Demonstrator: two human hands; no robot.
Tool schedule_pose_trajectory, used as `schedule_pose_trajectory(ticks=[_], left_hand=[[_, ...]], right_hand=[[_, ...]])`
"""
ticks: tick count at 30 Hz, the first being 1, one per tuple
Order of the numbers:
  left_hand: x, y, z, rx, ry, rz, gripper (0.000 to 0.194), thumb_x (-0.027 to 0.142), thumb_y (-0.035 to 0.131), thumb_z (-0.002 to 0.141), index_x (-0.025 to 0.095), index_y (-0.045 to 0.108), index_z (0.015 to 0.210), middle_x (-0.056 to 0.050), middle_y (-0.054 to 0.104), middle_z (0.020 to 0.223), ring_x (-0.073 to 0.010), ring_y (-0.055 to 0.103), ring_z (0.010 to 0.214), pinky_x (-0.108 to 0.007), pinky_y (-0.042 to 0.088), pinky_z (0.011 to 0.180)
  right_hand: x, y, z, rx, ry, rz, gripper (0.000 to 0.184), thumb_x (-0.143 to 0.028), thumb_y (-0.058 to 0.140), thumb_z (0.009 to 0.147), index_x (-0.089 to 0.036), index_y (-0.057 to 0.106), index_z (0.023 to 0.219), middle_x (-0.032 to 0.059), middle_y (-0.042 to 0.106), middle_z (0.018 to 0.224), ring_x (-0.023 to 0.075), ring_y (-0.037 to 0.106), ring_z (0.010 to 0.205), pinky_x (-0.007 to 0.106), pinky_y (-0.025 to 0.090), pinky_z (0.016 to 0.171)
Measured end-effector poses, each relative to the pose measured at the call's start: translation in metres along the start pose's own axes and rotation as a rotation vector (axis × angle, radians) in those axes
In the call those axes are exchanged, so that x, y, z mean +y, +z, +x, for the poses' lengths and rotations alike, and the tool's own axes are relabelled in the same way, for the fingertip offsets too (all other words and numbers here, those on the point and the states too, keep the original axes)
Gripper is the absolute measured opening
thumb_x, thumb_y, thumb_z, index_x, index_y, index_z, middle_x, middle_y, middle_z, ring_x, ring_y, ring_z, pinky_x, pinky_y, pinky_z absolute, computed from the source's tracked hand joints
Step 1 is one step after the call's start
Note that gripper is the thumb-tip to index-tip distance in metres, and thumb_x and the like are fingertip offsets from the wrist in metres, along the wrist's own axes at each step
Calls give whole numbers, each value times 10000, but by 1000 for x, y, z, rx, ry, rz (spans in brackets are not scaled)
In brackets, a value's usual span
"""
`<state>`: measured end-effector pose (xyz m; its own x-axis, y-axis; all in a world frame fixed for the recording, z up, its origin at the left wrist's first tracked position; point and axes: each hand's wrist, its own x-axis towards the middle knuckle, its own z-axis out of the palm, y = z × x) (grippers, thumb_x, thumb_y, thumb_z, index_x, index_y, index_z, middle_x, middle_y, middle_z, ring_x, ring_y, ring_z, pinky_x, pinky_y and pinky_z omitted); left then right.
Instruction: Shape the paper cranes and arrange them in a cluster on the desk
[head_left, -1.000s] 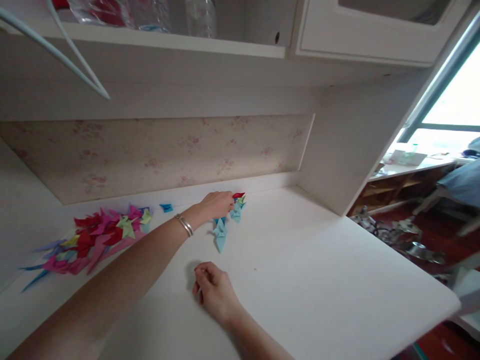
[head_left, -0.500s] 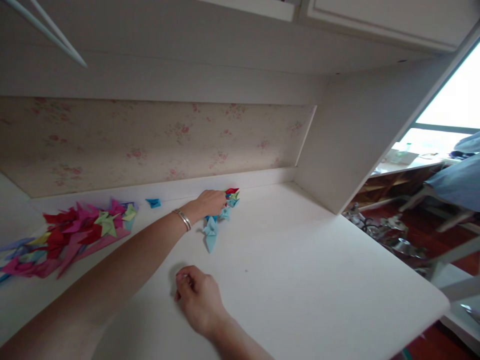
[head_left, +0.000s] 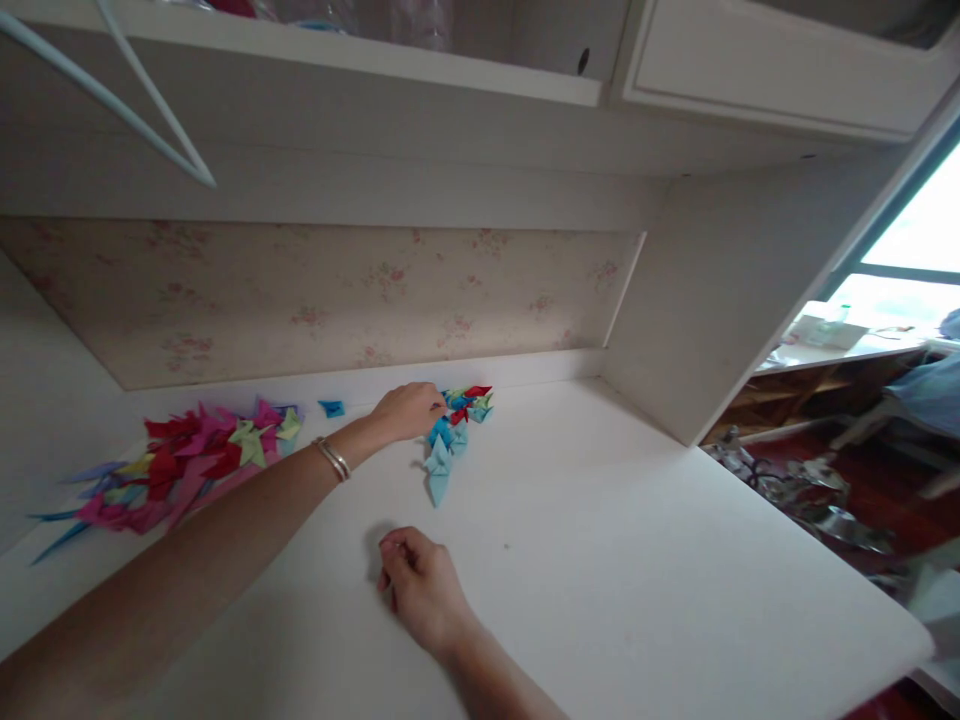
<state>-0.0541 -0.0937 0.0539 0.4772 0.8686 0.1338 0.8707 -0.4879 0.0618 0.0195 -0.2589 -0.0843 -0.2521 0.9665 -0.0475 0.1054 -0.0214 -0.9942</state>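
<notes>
My left hand [head_left: 409, 411], with a silver bracelet on the wrist, reaches to the back of the desk. Its fingers are closed at the left edge of a small cluster of origami cranes [head_left: 459, 412] in blue, red and green; whatever is between the fingertips is hidden. Light-blue cranes [head_left: 439, 464] trail from this cluster toward me. My right hand [head_left: 424, 585] rests nearer on the desk, fingers curled in, with nothing visible in it. A larger heap of folded paper cranes [head_left: 180, 460], pink, red, yellow and purple, lies at the left, partly behind my left forearm.
A lone blue folded paper [head_left: 331, 408] lies between heap and cluster. The white desk [head_left: 600, 540] has a side panel [head_left: 720, 280] on the right and a shelf [head_left: 375, 60] overhead. A white hanger-like frame [head_left: 172, 150] hangs at upper left. Metal objects [head_left: 795, 490] stand beyond the right edge.
My left hand has drawn slightly left off the cluster, so more blue and red cranes show. The right hand keeps its curled pose. The camera view has shifted a little.
</notes>
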Motion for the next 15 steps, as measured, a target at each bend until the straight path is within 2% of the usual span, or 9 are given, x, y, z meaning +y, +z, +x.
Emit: schedule_pose_trajectory(ticks=[4,6,8,11,15], left_hand=[[-20,1,-62,190,-90,-236,325,368,429,869,205,710,853,-42,688,872,-164,597,792,-244,416,738],[-28,10,-103,229,-218,-417,329,403,442,857,187,691,860,-31,689,832,-163,592,766,-235,423,711],[-31,24,-145,234,-383,-589,342,445,442,841,179,656,821,-4,658,728,-159,574,693,-228,411,625],[-33,49,-202,240,-539,-733,339,453,445,826,190,519,625,37,524,573,-134,500,597,-222,357,558],[-34,70,-251,173,-681,-929,372,480,478,785,211,372,551,73,313,454,-106,353,459,-226,267,469]], right_hand=[[-1,0,-1,-11,-38,1,256,-391,448,894,-206,625,894,-4,611,631,103,463,485,202,302,449],[-2,0,-3,-13,-57,-24,243,-382,455,889,-209,625,875,-5,610,631,108,472,504,207,312,470],[-4,1,-4,-23,-66,-53,237,-379,461,883,-213,628,861,-6,608,632,113,471,513,213,317,481],[-6,2,-6,-31,-64,-92,249,-400,472,873,-213,633,842,-6,596,621,123,476,523,223,327,494],[-8,3,-11,-20,-70,-158,280,-424,479,861,-204,648,833,3,597,624,133,482,542,236,334,508]])
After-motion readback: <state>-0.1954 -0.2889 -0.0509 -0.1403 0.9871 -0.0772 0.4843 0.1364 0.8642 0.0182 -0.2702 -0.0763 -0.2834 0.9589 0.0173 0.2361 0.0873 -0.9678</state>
